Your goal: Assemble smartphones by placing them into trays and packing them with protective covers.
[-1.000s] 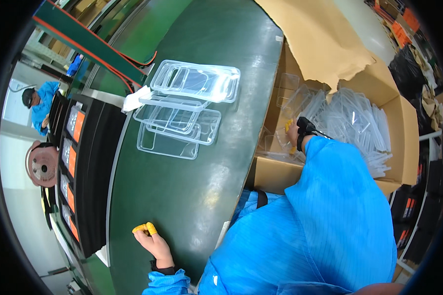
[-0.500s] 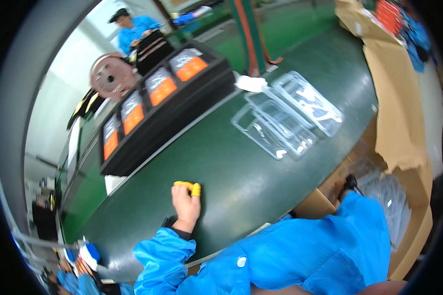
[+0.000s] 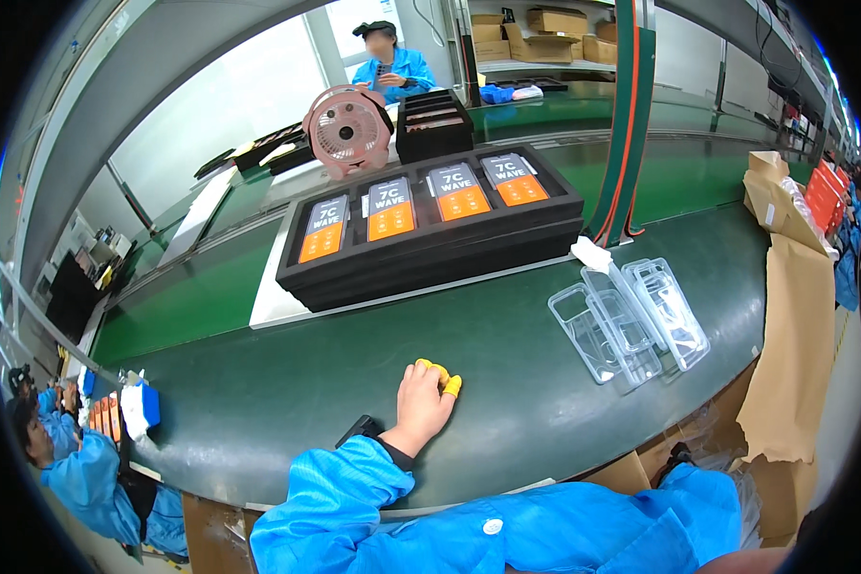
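My left hand rests on the green bench top, fingers curled in and yellow finger cots on the thumb and a finger. Nothing shows in its grasp. To its right lie several clear plastic blister trays, overlapping one another. Beyond the hand sits a black foam tray with compartments holding grey-and-orange packages. My right arm, in a blue sleeve, reaches down past the bench edge by an open cardboard box. Its dark cuff shows, but the fingers are hidden.
A pink fan stands behind the foam tray, near another black tray. A green post rises at the tray's right end, with a crumpled white piece below. Co-workers in blue are at the back and far left.
The view has swung round and levelled, so the bench and foam tray appear less tilted. My left hand stays curled on the bench; the right arm remains down by the cardboard box.
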A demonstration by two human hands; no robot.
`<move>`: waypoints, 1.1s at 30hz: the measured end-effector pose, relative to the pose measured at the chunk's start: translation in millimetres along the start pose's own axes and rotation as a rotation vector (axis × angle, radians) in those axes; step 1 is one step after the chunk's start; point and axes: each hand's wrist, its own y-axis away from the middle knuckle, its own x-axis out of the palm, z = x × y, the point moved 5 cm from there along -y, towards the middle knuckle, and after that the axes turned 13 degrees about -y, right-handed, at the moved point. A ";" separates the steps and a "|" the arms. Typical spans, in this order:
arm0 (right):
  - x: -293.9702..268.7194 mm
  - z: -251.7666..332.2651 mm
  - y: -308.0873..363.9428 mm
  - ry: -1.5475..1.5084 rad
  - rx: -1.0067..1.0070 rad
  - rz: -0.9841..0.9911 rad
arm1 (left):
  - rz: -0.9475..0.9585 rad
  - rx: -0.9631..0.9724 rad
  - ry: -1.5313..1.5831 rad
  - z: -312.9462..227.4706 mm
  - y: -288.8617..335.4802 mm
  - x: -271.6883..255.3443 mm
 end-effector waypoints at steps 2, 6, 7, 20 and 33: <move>-1.4 2.3 0.1 0.000 -0.003 0.003 | -0.004 -0.021 -0.013 2.1 0.5 -0.9; 3.6 -0.2 0.4 0.005 -0.001 0.013 | 0.008 -0.034 -0.043 -0.1 -2.1 1.3; 4.8 -0.7 1.3 0.002 0.003 0.016 | 0.003 -0.010 -0.031 -2.5 -3.8 0.4; 7.4 -8.1 2.0 0.008 -0.006 0.028 | -0.034 0.007 0.006 -1.6 0.3 -0.6; 5.7 -4.9 2.0 0.010 -0.020 0.040 | -0.047 0.015 -0.021 -0.5 -3.7 -0.9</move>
